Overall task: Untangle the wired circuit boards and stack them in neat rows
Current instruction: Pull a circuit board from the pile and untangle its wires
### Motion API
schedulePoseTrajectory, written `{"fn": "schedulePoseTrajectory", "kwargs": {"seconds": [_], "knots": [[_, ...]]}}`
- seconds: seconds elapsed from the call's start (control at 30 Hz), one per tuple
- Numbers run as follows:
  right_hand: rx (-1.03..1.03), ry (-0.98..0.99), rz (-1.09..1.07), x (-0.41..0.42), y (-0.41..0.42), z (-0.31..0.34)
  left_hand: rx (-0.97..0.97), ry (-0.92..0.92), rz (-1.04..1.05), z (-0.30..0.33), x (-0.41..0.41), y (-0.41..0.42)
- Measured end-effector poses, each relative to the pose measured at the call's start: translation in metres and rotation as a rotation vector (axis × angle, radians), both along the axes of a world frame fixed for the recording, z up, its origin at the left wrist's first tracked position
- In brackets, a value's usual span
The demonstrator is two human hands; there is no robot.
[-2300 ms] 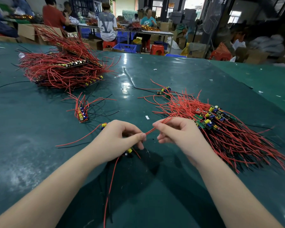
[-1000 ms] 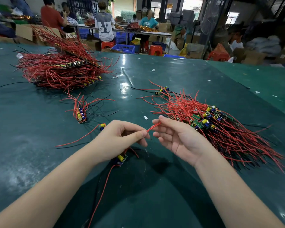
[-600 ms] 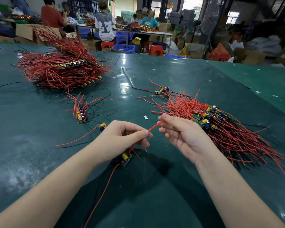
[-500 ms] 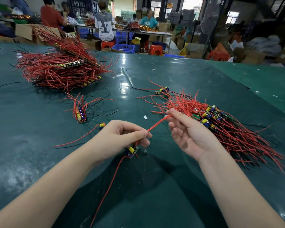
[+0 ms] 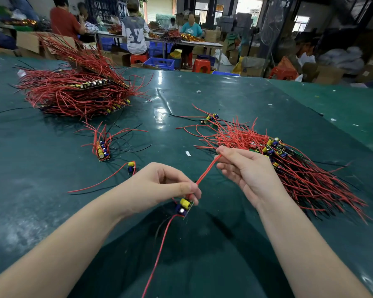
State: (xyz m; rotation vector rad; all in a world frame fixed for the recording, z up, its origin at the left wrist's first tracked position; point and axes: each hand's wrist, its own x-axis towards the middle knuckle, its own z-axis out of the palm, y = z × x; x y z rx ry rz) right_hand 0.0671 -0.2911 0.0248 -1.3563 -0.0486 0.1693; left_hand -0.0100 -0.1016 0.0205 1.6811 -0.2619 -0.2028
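Left hand [image 5: 159,186] and right hand [image 5: 246,171] pinch wire [image 5: 207,169] over bare table [image 5: 235,244]

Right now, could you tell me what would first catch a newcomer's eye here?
Two hands at the centre: the left hand pinches a small circuit board while the right hand pulls its red wire taut. Stacked red-wired boards sit far left; a tangled pile sprawls right.

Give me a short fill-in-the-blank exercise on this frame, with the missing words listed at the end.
1. The left hand holds a small circuit board whose big round part is ____ in colour.
2. The right hand pinches a ____ wire that runs to the left hand.
3. The tall stacked pile lies on the far ____ of the table.

Missing words: yellow; red; left
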Motion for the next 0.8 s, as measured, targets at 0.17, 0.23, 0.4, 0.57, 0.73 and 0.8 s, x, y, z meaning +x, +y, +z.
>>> {"fn": "schedulePoseTrajectory", "kwargs": {"seconds": [0.17, 0.23, 0.4, 0.57, 0.73, 0.8], "knots": [[-0.091, -0.020, 0.021, 0.000, 0.004, -0.006, -0.051, -0.023, -0.027, -0.002, 0.000, 0.001], [-0.097, -0.014, 0.021, 0.002, 0.005, -0.009, -0.085, -0.029, -0.014, -0.003, 0.000, 0.001], [0.041, 0.056, 0.092, 0.003, 0.006, -0.007, -0.143, -0.062, 0.162, -0.005, 0.005, 0.002], [-0.099, -0.033, 0.469, -0.009, 0.012, -0.006, -0.165, -0.027, 0.311, -0.006, 0.012, 0.006], [-0.248, -0.147, 0.532, -0.017, 0.020, -0.010, -0.162, -0.036, 0.364, -0.007, 0.013, 0.004], [-0.244, -0.156, 0.526, -0.019, 0.023, -0.011, -0.160, -0.042, 0.364, -0.007, 0.012, 0.002]]}}
